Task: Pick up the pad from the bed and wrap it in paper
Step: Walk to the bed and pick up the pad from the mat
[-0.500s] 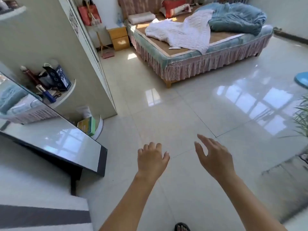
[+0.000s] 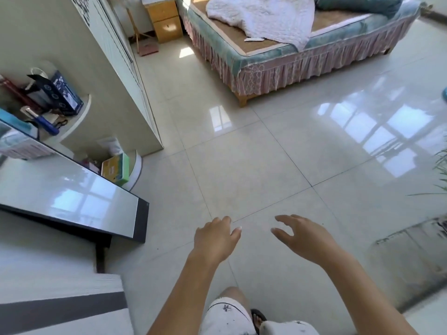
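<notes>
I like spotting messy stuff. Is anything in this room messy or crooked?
Yes. On the bed, the white quilt is rumpled and spills over the edge, and the blue blanket is bunched up. A small white pad lies loose on the mat. Both hands, left and right, are empty.

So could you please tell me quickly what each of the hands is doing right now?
Left hand: open, fingers loosely curled, holding nothing.
Right hand: open, fingers spread, holding nothing.
</notes>
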Demonstrator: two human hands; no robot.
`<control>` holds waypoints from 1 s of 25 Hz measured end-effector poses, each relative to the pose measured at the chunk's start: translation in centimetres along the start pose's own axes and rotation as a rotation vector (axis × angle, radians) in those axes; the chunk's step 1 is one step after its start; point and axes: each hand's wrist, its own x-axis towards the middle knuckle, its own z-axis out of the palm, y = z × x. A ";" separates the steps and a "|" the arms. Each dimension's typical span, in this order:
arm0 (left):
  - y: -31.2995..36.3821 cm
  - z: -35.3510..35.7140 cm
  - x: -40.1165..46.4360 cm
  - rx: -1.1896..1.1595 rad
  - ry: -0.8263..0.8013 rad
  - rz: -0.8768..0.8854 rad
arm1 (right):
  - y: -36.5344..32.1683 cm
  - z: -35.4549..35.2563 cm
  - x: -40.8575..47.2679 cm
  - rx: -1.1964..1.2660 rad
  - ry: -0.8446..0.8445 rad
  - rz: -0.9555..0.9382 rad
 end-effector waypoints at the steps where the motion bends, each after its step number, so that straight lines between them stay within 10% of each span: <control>1: 0.1 -0.4 0.9 0.001 -0.005 0.002 | 0.0 -0.4 0.9 -0.001 -0.006 -0.003; 25: 4.1 -25.6 46.4 0.149 -0.040 0.161 | -2.4 -22.3 46.2 -0.072 -0.088 0.038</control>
